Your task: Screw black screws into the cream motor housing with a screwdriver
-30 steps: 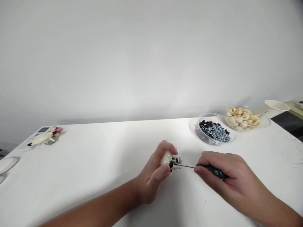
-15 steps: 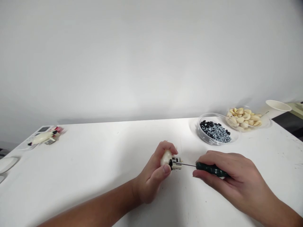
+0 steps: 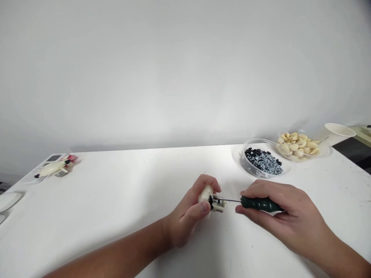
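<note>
Firstly, at the far left of the white table (image 3: 116,185), one white pad (image 3: 8,201) lies at the edge, and one cream body (image 3: 51,168) rests against a white device (image 3: 54,157). Next, the left hand (image 3: 187,220) grips a cream unit (image 3: 206,194), its left fingers (image 3: 207,184) closed around the unit from above and the thumb across the near side. The unit lies at the fingertips, its long axis running roughly left to right, and its black-and-metal end projects toward the right. The left hand is the nearer. The right fingers (image 3: 255,189) of the right hand (image 3: 290,218) are wrapped around a green-handled screwdriver (image 3: 259,204), whose shaft points left along that axis. Contact at the tip cannot be confirmed. Further right stand one clear dish (image 3: 255,139) of black pieces (image 3: 253,154) and screws (image 3: 269,164), one clear bowl (image 3: 327,152) of cream pieces (image 3: 298,146), and one paper cup (image 3: 339,129). Dish and bowl contents are too numerous to count.
</note>
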`<state>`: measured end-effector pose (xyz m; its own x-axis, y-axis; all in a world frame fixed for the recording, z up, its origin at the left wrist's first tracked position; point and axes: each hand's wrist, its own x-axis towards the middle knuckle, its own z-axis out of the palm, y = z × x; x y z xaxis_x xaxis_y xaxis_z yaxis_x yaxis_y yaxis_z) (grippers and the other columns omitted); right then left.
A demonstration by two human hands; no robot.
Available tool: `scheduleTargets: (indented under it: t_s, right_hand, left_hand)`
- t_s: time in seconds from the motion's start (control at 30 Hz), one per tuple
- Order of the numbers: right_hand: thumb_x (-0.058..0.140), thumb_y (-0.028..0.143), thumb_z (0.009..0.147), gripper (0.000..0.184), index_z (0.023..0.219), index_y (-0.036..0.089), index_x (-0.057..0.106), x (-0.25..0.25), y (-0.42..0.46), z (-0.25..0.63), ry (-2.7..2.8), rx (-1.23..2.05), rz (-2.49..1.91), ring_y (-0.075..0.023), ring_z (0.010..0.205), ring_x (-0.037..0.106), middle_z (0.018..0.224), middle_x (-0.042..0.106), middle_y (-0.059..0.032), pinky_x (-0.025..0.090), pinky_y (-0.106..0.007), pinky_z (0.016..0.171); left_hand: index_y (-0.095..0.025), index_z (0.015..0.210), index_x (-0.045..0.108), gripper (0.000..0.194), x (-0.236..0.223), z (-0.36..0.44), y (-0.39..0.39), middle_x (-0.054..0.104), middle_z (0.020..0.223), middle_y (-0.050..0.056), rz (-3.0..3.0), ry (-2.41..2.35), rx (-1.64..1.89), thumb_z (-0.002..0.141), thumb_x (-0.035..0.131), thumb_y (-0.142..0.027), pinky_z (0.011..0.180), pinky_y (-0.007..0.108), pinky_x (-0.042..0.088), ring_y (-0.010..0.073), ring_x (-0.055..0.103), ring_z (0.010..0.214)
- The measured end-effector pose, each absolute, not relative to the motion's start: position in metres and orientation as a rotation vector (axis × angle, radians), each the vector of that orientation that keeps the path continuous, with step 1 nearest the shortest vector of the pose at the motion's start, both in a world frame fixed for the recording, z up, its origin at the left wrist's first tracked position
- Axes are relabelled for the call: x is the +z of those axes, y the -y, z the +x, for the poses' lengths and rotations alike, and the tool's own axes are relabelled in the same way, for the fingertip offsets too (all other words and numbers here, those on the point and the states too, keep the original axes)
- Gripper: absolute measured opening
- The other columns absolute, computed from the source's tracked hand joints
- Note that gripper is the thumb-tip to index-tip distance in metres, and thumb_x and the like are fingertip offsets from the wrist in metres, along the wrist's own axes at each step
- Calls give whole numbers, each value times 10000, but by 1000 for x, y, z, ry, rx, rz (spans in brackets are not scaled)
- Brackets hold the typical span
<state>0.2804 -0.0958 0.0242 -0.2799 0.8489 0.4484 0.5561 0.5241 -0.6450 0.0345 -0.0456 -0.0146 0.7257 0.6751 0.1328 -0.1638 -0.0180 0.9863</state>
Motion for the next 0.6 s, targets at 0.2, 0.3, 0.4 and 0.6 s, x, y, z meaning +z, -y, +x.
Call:
scheduleTargets:
  t_s: [0.2,0.3,0.4,0.6]
  right_hand:
    - [760,249,966,117,1008,229,653,27,94,282,2017,406,-1101,-122,620,629,786,701,22,479,-253,570]
    - [763,245,964,124,1022,229,655,28,95,284,2041,395,-1103,-119,619,624,785,698,25,471,-253,568]
    - [765,257,966,123,1016,229,656,28,96,285,2060,373,-1109,-110,589,589,755,679,35,448,-251,554]
    - [760,330,976,129,993,239,670,29,98,285,2064,374,-1168,-107,565,566,728,675,50,430,-255,560]
  left_hand:
    - [-228,1224,444,437,-11,34,43,421,887,1,1418,-401,651,978,584,-561,699,312,285,143,346,737]
    - [-236,1212,448,396,-9,34,43,424,917,7,1423,-412,641,988,608,-520,685,299,285,137,350,744]
    - [-236,1211,450,388,-8,34,43,424,927,9,1418,-408,638,994,602,-519,677,292,291,135,350,746]
    - [-224,1185,472,399,-10,34,42,442,937,16,1451,-433,644,983,603,-543,692,293,314,146,374,775]
